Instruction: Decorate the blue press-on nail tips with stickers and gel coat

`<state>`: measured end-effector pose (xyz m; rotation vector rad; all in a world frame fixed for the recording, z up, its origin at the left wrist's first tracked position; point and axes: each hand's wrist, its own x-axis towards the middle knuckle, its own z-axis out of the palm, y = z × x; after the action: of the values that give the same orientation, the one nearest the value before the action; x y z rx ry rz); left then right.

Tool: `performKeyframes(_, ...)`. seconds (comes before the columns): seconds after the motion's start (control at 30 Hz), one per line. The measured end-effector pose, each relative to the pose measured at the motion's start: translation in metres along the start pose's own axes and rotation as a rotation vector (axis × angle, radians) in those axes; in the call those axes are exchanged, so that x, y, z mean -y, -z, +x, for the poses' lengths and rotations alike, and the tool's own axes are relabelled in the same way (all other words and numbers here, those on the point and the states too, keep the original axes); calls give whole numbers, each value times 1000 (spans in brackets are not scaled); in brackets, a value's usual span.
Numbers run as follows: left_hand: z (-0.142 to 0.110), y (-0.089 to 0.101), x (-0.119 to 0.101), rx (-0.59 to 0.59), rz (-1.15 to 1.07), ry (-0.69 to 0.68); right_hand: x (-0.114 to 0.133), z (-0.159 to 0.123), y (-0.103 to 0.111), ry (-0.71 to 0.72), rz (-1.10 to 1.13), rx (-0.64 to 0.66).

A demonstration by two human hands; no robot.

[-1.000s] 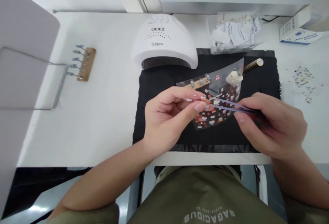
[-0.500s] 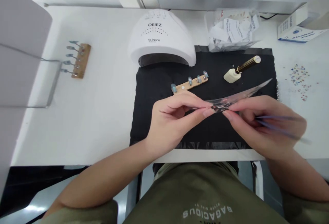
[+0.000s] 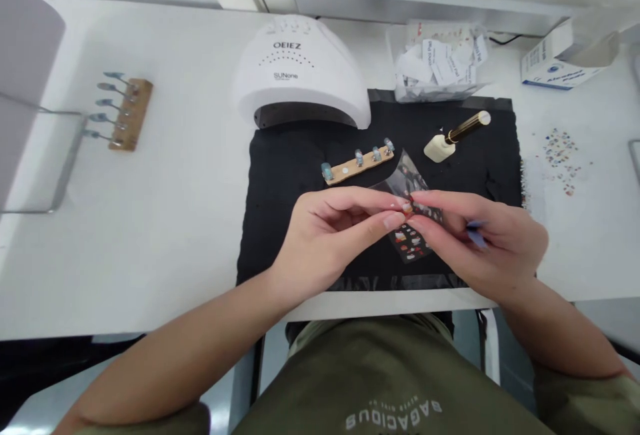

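My left hand [image 3: 335, 238] pinches a see-through nail sticker sheet [image 3: 411, 248] between thumb and forefinger. Opposite it, the thumb and forefinger of my right hand [image 3: 480, 242] are closed on the sheet too, fingertips almost meeting. Small white, red and orange designs cover the film. Blue tweezers [image 3: 477, 234] are tucked in the palm of my right hand, mostly hidden. Just beyond my left hand lies a wooden strip [image 3: 350, 170] bearing several bluish nail tips [image 3: 376, 154]. A cream polish bottle [image 3: 440, 148] with a gold cap leans behind my right hand.
A white nail lamp [image 3: 303, 78] stands at the back of the black mat [image 3: 280, 175]. Behind the bottle is a clear bin [image 3: 435, 92] of alcohol pad packets. An open box [image 3: 560, 65] and scattered gems [image 3: 560, 148] are on the right; another nail tip stand [image 3: 131, 115] is left.
The sheet has turned from nearly edge-on to showing its printed face, hanging downward. My right hand has moved left toward my left hand, and the tweezers have turned in its palm. The view has shifted.
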<state>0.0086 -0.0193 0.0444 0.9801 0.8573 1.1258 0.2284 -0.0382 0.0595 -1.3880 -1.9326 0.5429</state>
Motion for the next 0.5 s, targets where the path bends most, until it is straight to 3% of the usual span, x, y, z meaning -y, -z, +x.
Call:
performKeyframes(0.13, -2, -1, -4, 48, 40, -36, 1, 0, 1, 10, 66, -14)
performKeyframes(0.5, -2, -1, -1, 68, 131, -77, 8, 1, 1, -17, -39, -38)
